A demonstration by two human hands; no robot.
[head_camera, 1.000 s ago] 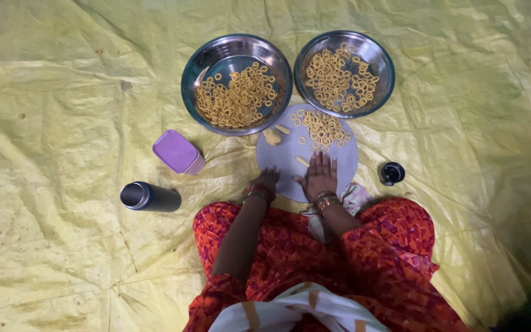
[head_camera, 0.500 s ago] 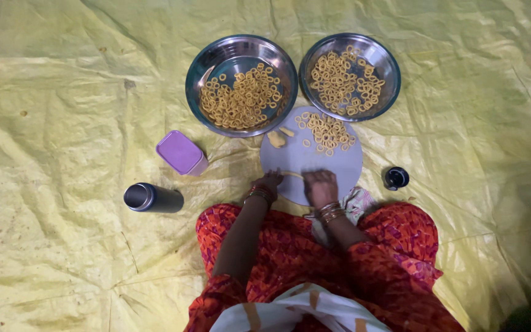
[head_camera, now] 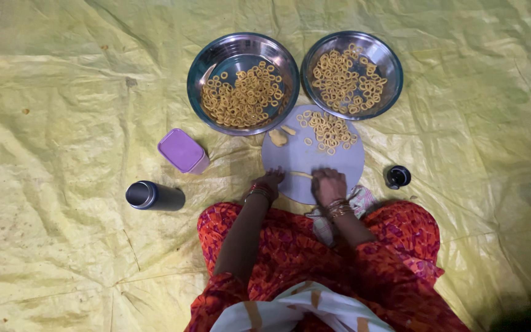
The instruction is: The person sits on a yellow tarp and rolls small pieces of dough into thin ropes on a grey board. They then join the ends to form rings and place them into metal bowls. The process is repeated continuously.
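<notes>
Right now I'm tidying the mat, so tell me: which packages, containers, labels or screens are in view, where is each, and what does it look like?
Purple box: left of the round board, lidded, rounded rectangle, lilac.
Dark flask: below the box, lying on its side, dark cylinder with silvery rim.
Small black cap: right of the board, round, black.
No labels, signs or screens show.

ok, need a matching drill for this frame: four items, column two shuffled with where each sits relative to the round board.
Items:
1. purple lidded box
2. dark steel tumbler
3. small black cap
4. dough strip

Places:
A. on the round board, between both hands
B. right of the board
C. lying on its side, far left
D. just left of the board, below the left bowl

Pairs: 1-D, 2-C, 3-B, 4-A
</notes>
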